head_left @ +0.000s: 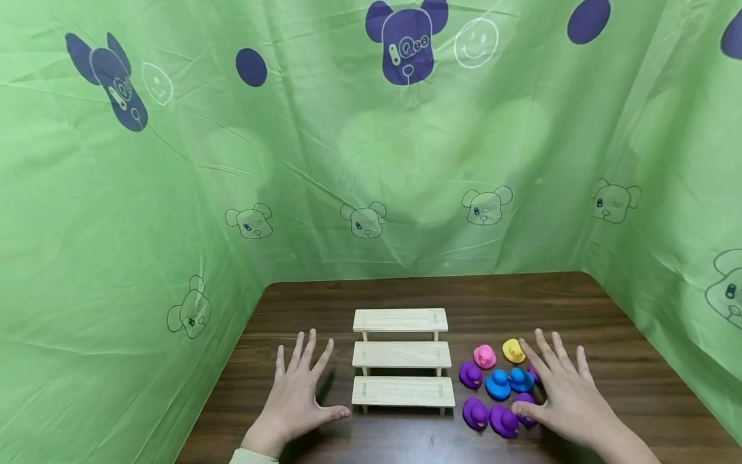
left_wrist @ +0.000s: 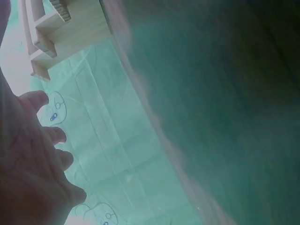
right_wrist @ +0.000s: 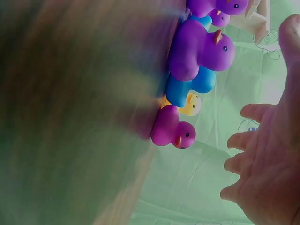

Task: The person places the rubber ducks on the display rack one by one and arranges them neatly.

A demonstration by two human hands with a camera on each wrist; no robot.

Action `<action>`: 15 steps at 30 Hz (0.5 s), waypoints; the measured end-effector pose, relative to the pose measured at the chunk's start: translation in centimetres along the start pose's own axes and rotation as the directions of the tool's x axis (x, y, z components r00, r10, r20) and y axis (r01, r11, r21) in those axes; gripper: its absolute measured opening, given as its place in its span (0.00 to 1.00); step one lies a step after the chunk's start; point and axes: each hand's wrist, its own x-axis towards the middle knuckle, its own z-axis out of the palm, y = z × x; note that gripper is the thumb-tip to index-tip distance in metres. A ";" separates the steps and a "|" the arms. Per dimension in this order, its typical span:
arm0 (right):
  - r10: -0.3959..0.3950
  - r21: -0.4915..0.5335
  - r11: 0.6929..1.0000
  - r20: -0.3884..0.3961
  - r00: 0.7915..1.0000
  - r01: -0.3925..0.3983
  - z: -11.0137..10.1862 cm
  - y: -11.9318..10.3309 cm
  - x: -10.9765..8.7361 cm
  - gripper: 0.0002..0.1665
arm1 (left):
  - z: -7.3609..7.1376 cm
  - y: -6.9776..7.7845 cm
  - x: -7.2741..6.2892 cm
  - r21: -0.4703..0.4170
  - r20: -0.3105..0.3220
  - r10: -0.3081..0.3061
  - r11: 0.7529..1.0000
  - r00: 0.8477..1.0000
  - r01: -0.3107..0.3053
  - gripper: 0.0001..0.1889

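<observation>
My left hand (head_left: 294, 393), fingers spread, is over the table to the left of a three-step wooden rack (head_left: 402, 391) and holds nothing. On the other side, my right hand (head_left: 570, 396) spreads its fingers beside a group of rubber ducks, partly covering a few. Several purple ducks (head_left: 476, 413) sit nearest the front, with blue ducks (head_left: 498, 385) in the middle. Behind them are a pink duck (head_left: 484, 356) and a yellow duck (head_left: 513, 350), the latter right by my right index fingertip. In the right wrist view, a purple duck (right_wrist: 187, 51) stands upright apart from the palm.
The dark wooden table (head_left: 324, 296) has rounded far corners. Green curtains (head_left: 400, 245) printed with bear heads enclose it at the back and both sides. The rack stands near the table's middle, between the hands.
</observation>
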 end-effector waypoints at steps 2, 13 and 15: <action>-0.001 0.006 1.000 0.000 1.000 0.001 0.0 0.1 0.0 0.69 | 0.1 0.1 0.0 -0.026 0.008 0.005 1.000 1.000 -0.005 0.73; 0.066 0.128 0.989 0.030 0.997 -0.070 -1.1 1.9 2.8 0.49 | 0.3 0.8 0.9 -0.320 0.047 0.053 0.947 0.998 -0.035 0.63; 0.079 0.127 0.988 0.032 0.996 -0.082 -1.0 2.4 3.5 0.45 | 0.3 0.9 1.1 -0.382 0.059 0.059 0.924 0.997 -0.032 0.60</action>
